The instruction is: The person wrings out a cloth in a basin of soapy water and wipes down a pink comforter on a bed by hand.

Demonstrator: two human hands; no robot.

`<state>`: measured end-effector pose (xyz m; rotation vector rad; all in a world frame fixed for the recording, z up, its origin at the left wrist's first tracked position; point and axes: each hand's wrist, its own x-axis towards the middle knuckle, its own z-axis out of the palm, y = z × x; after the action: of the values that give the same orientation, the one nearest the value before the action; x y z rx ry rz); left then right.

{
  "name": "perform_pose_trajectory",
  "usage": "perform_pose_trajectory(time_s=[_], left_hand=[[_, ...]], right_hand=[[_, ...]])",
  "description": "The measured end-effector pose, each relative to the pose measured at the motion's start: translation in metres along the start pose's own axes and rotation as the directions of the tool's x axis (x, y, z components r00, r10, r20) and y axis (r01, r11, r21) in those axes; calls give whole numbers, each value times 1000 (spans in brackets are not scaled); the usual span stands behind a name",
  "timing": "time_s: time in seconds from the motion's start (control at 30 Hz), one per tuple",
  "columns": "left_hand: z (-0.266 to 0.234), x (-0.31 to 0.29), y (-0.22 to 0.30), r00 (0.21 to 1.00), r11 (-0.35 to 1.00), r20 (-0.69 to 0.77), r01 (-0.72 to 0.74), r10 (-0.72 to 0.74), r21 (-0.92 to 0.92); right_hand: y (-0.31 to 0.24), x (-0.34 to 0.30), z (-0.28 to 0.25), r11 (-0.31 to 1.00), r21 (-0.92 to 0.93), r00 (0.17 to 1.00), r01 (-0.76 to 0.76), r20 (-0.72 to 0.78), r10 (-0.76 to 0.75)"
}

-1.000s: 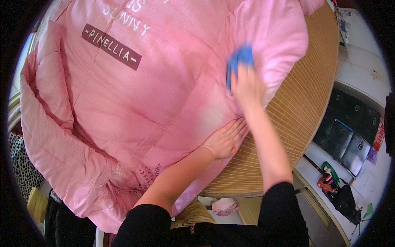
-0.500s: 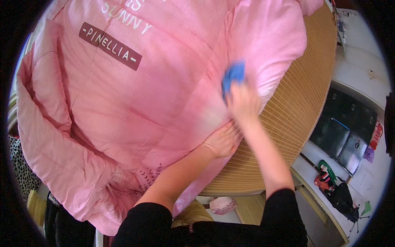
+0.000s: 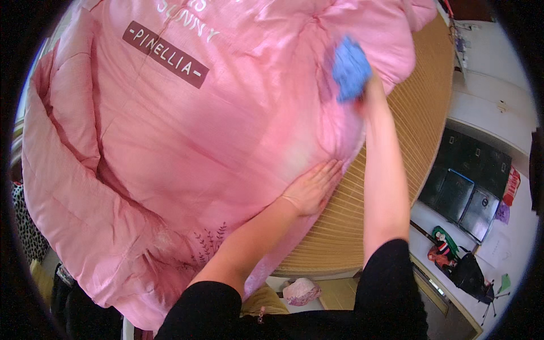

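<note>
A puffy pink quilt (image 3: 226, 130) with a dark printed label and a small leaf pattern spreads over most of the view. My left hand (image 3: 311, 187) lies flat on it near its right edge, fingers stretched out and holding nothing. Farther out and to the right, my right hand (image 3: 371, 93) is closed on a bunched blue cloth (image 3: 351, 69), over the quilt's right part. The right hand is blurred by motion, and the cloth covers most of its fingers.
Beneath the quilt, a tan ribbed mat (image 3: 391, 153) shows along the right side. Beyond it stand a dark cabinet (image 3: 464, 175) and a black bag (image 3: 470, 275). A pink patterned bundle (image 3: 302, 291) sits below the mat. Dark clothing (image 3: 85, 300) hangs at the lower left.
My right hand has swept the blue cloth away from me and to the right. The left hand stays pressed on the quilt in nearly the same place. The view has shifted slightly.
</note>
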<state>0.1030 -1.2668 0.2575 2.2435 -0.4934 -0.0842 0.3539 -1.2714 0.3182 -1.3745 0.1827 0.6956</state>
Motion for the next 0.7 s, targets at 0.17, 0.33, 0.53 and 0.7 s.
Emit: perform_pose_trajectory(time_s=[0.17, 0.33, 0.53, 0.7], left_hand=[[-2, 5, 22, 1000, 999, 20, 3, -4, 35], [-4, -12, 43, 998, 995, 66, 5, -12, 102], [-22, -50, 70, 999, 997, 36, -1, -2, 78], [-97, -31, 48, 982, 988, 104, 154, -154, 9]], right_hand=[[11, -111, -60, 939, -113, 929, 325, 223, -295], [12, -148, -46, 951, 170, 929, 259, 225, -293], [21, -188, -60, 824, 566, 997, 29, 42, -64], [53, -247, -75, 903, 420, 981, 94, -191, -13]])
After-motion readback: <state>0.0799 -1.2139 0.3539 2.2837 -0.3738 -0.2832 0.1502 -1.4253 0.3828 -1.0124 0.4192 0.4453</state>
